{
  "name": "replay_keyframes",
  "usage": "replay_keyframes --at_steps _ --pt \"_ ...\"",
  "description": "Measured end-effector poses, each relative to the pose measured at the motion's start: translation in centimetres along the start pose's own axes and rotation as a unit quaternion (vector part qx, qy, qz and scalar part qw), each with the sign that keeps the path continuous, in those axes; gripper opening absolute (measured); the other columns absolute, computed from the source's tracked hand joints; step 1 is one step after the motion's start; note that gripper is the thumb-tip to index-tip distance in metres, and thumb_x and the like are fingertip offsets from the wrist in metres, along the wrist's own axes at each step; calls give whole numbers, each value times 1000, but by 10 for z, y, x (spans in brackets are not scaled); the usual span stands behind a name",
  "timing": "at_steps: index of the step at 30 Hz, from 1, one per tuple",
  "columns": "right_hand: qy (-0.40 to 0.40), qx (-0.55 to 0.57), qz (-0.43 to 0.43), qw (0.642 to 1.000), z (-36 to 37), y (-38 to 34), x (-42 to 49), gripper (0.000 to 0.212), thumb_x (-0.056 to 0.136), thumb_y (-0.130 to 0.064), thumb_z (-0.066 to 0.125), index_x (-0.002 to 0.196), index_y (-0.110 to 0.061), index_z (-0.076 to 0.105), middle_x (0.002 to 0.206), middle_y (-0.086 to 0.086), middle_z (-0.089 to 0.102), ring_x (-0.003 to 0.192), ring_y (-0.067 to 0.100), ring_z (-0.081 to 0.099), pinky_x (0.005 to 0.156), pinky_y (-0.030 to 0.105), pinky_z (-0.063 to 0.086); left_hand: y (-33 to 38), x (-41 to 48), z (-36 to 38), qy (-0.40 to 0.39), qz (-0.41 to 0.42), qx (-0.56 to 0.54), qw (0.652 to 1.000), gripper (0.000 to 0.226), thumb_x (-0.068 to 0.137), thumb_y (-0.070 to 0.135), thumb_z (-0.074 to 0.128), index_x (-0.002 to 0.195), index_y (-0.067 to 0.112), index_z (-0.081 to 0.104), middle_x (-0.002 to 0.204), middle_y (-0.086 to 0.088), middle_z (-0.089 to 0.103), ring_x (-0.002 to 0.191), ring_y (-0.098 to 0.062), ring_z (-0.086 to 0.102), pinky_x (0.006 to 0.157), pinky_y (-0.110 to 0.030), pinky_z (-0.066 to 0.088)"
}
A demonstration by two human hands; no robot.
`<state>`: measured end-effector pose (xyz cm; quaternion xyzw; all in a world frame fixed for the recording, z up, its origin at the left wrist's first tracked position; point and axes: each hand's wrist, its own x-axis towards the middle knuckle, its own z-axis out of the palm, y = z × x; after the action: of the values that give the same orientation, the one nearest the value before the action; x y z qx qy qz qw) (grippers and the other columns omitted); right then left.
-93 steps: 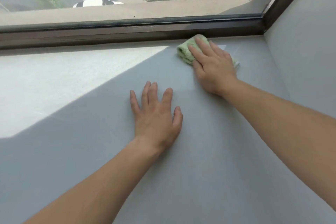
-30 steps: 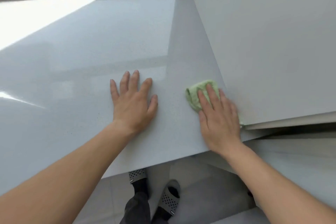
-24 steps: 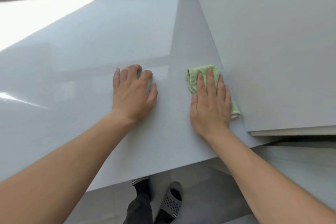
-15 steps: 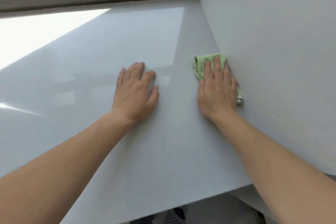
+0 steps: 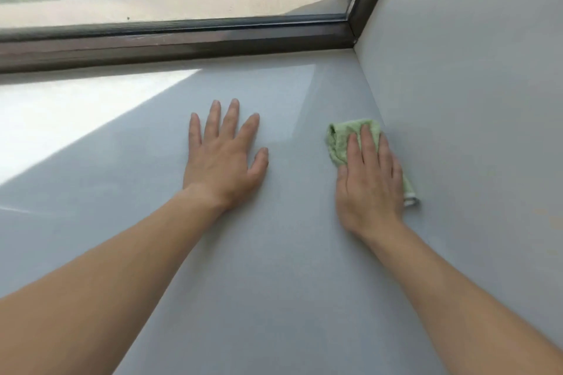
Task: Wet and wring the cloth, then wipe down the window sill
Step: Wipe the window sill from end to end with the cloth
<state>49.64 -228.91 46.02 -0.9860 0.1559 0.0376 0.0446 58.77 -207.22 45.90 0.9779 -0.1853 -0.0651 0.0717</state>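
A small folded green cloth (image 5: 341, 140) lies on the grey window sill (image 5: 274, 268), right against the side wall. My right hand (image 5: 367, 179) presses flat on the cloth with straight fingers and covers most of it; a white-edged corner pokes out beside the palm. My left hand (image 5: 224, 155) rests flat on the bare sill to the left, fingers spread, holding nothing.
The dark window frame (image 5: 182, 42) runs along the back of the sill. A grey side wall (image 5: 472, 100) rises at the right and meets the frame in the corner. Sunlight falls on the sill's left part (image 5: 61, 119). Trees and a car show outside.
My right hand has pushed the cloth along the side wall, away from the sill's front edge toward the window. The view has tilted up, and the left hand's fingers have flattened.
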Motion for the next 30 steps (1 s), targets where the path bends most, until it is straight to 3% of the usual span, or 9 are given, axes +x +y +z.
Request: replay_keyframes --at_steps 4,7,15,21,25,30 --pt "2 -6 55 998 -11 -25 108 60 101 -30 32 157 -13 18 167 6 8 152 30 6 121 43 8 1 4 2 4 2 -4 1000 68 91 58 18 153 31 17 166 -4 2 152 -27 -8 120 -55 -5" --pt "11 11 48 999 -11 -65 154 61 100 -29 33 158 -16 17 167 5 6 152 30 5 119 42 9 1 7 3 5 2 -6 1000 68 91 57 19 154 31 17 166 -5 2 152 -28 -8 119 -57 -4" --pt "-20 0 -146 989 -11 -60 151 56 103 -33 28 158 -25 19 167 -1 9 153 25 5 119 40 9 -3 9 4 0 0 4 1000 69 91 58 19 154 31 16 166 -5 2 152 -27 -9 119 -57 -4" --pt "-18 -21 14 1000 -22 -32 168 58 103 -27 25 158 -15 11 167 4 3 153 26 0 120 42 7 -3 9 1 -9 1 3 1000 69 91 59 18 154 32 16 166 -4 1 152 -26 -9 120 -55 -4" --pt "-27 2 19 999 -23 -30 142 59 103 -27 27 159 -13 11 168 4 2 153 27 0 121 41 5 -4 12 1 -6 3 0 1000 68 91 59 19 154 33 15 166 -4 1 152 -26 -9 120 -56 -5" --pt "-7 30 13 999 -6 16 7 58 102 -31 27 157 -18 21 167 0 10 152 25 8 119 43 13 -8 12 -1 4 15 -35 999 67 89 58 24 150 29 28 165 -8 12 152 -27 0 120 -55 -5"
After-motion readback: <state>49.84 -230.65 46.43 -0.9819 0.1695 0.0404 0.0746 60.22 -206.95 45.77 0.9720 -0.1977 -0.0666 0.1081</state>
